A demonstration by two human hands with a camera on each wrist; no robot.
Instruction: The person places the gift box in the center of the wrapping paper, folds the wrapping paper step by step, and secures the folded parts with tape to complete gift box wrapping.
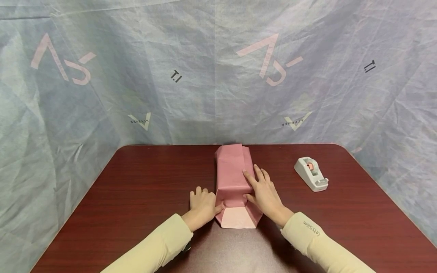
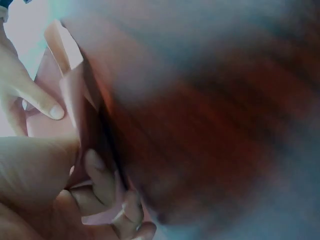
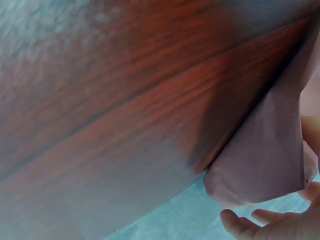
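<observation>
A long package wrapped in pink paper [image 1: 233, 167] lies on the table, its near end folded into a flap with a pale inner side [image 1: 238, 218]. At its left near corner is my left hand [image 1: 202, 206], the thumb pressing into the folded end. The fingers of that hand bend loosely beside the pink side wall [image 2: 75, 95] in the left wrist view. My right hand [image 1: 268, 195] rests along the right side, index fingertip on top and thumb at the end fold. In the right wrist view, its loosely bent fingers [image 3: 240, 225] show by the paper [image 3: 260, 155].
A white tape dispenser [image 1: 311, 174] stands on the right part of the dark red wooden table [image 1: 153, 170]. Behind the table hangs a grey-blue printed cloth [image 1: 205, 94], which also covers both sides.
</observation>
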